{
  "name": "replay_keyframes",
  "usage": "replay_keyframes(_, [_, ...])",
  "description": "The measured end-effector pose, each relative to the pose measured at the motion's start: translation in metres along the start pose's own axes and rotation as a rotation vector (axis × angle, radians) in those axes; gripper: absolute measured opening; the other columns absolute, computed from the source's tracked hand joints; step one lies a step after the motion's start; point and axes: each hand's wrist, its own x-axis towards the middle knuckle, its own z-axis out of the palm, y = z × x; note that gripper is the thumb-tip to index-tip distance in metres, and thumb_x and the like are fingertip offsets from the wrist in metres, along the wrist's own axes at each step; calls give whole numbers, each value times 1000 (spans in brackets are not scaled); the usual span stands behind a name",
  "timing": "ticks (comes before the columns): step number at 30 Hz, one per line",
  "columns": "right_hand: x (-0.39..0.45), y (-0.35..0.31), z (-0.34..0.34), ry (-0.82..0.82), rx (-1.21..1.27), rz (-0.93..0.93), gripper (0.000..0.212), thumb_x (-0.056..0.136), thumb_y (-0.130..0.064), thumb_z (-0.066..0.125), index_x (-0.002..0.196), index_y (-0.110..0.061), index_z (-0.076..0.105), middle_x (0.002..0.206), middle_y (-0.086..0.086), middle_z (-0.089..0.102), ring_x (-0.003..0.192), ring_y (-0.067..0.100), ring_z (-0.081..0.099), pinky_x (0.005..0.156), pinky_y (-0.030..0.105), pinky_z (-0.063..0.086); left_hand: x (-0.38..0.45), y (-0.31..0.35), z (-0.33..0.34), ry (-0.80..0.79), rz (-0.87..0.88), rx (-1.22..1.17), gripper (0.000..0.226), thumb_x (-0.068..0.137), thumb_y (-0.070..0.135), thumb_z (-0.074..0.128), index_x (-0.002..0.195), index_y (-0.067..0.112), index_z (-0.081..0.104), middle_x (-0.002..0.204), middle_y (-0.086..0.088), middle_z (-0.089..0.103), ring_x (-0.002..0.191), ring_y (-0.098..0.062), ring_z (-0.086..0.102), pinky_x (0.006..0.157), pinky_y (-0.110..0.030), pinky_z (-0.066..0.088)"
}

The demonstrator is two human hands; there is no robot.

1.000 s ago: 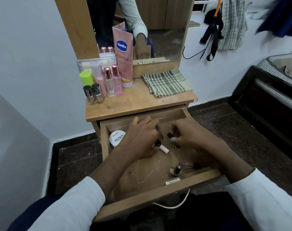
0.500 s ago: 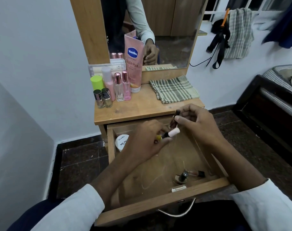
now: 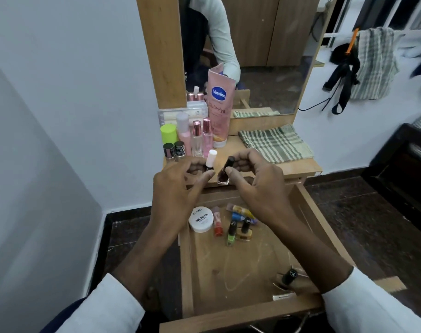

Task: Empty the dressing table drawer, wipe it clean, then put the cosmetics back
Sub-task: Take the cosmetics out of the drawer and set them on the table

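My left hand [image 3: 178,188] pinches a dark nail polish bottle with a white cap [image 3: 210,159] over the front edge of the dressing table top [image 3: 298,168]. Beside it, my right hand [image 3: 259,181] pinches a dark red nail polish bottle with a black cap [image 3: 225,174]. Below them the wooden drawer [image 3: 186,272] stands pulled out. At its back lie a white nail polish remover jar [image 3: 201,219], a red bottle [image 3: 217,222], a green bottle [image 3: 231,234], a yellow bottle [image 3: 245,230] and small tubes [image 3: 240,213]. A black-capped bottle [image 3: 287,278] lies near the drawer's front right corner.
On the table top's left stand a pink Vaseline tube [image 3: 219,104], pink perfume bottles [image 3: 201,138], a green-capped bottle [image 3: 168,133] and two small bottles [image 3: 173,151]. A folded checked cloth [image 3: 275,143] lies at the right. A mirror [image 3: 259,51] rises behind. A dark bed frame [image 3: 401,164] is at the right.
Both hands rose out of the drawer, each with a nail polish bottle, and now hold them over the table top's front edge. The bottles now stand more upright.
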Motion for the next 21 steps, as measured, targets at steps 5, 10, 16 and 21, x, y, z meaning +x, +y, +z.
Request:
replay_keyframes(5, [19, 2, 25, 6, -46, -54, 15, 94, -18, 75, 109, -18, 71, 97, -14, 72, 93, -3, 68, 83, 18, 57, 0, -8, 0, -23, -59, 5, 29, 95, 36, 78, 121, 24, 75, 103, 15, 77, 92, 4, 72, 84, -25, 61])
replay_keyframes(10, [21, 9, 39, -70, -114, -91, 21, 92, -16, 78, 112, -17, 70, 99, -10, 72, 92, 1, 69, 83, 26, 61, 1, -17, -2, 37, -38, 87, 28, 94, 34, 79, 119, 23, 76, 106, 12, 77, 93, -1, 72, 85, -28, 60])
replay_keyframes(16, [33, 8, 53, -39, -144, -88, 26, 85, -13, 85, 106, -15, 70, 95, -6, 72, 88, 2, 70, 79, 14, 59, 7, -21, -2, 68, -120, 58, 26, 91, 25, 84, 115, 21, 74, 90, 14, 73, 82, 2, 69, 75, -16, 58])
replay_keyframes(21, [42, 12, 59, -21, -149, -49, 20, 84, -17, 87, 100, -14, 74, 90, -6, 73, 81, 1, 70, 72, 11, 58, 12, -27, 0, 90, -153, 67, 19, 91, 26, 83, 106, 21, 72, 86, 13, 72, 76, -1, 69, 70, -16, 58])
